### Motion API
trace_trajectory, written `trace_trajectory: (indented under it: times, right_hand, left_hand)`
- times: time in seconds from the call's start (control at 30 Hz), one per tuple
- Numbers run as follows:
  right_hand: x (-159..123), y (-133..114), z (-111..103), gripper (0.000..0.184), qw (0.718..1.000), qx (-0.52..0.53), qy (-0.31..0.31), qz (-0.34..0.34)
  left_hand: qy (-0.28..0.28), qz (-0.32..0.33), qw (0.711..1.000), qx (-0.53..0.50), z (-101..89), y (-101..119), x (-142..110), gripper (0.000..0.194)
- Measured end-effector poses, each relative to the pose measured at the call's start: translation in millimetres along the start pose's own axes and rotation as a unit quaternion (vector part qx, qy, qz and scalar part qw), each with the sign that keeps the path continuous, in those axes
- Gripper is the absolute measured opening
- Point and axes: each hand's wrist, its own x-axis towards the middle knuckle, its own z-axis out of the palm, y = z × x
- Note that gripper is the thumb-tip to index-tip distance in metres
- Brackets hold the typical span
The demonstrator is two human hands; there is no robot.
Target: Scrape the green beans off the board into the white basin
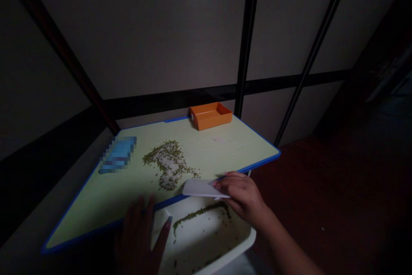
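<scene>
A white flat card-like scraper is pinched in my right hand, its long edge at the near blue rim of the table. Left of the scraper, a loose pile of small green grains mixed with white grains lies spread over the pale table top. Under the table's front edge sits a white tub with green grains along its inner sides. My left hand is in shadow at the tub's left side, fingers apart, thumb over the rim. Its fingertips reach the table edge; their contact is hard to make out.
An orange open box stands at the back of the table. A small patch of white grains lies in front of it. A blurred blue packet rests at the left edge. Panelled doors stand close behind; dark red floor shows at right.
</scene>
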Motion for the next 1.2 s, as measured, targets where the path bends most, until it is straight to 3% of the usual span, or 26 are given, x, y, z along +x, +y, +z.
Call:
trace_trajectory:
  times: [0.33,0.6,0.7,0.87,1.0,1.1,1.2]
  right_hand:
    - [-13,7,9,0.019,0.989,-0.080,-0.035,0.117]
    - [-14,9,14,0.036,0.970,-0.093,-0.055,0.218]
    - [-15,11,13,0.033,0.973,-0.087,-0.020,0.212]
    - [-12,19,2,0.029,0.971,-0.085,0.093,0.204]
    - [9,42,-14,0.020,0.941,-0.037,0.171,0.289]
    - [31,65,-20,0.024,0.925,-0.013,0.164,0.344]
    - [48,84,-14,0.026,0.923,-0.001,0.119,0.366]
  left_hand:
    - [-0.008,0.040,0.999,0.008,9.9,-17,-3,0.064]
    - [-0.009,0.051,0.999,-0.016,8.8,-20,-1,0.064]
    - [-0.013,0.058,0.998,-0.024,8.2,-21,0,0.062]
    - [-0.009,0.038,0.999,-0.017,9.6,-20,0,0.065]
    - [-0.015,0.033,0.999,-0.011,9.3,-20,0,0.066]
    - [-0.014,0.036,0.999,-0.012,9.1,-22,0,0.063]
    - [-0.009,0.040,0.999,-0.012,9.5,-24,2,0.062]
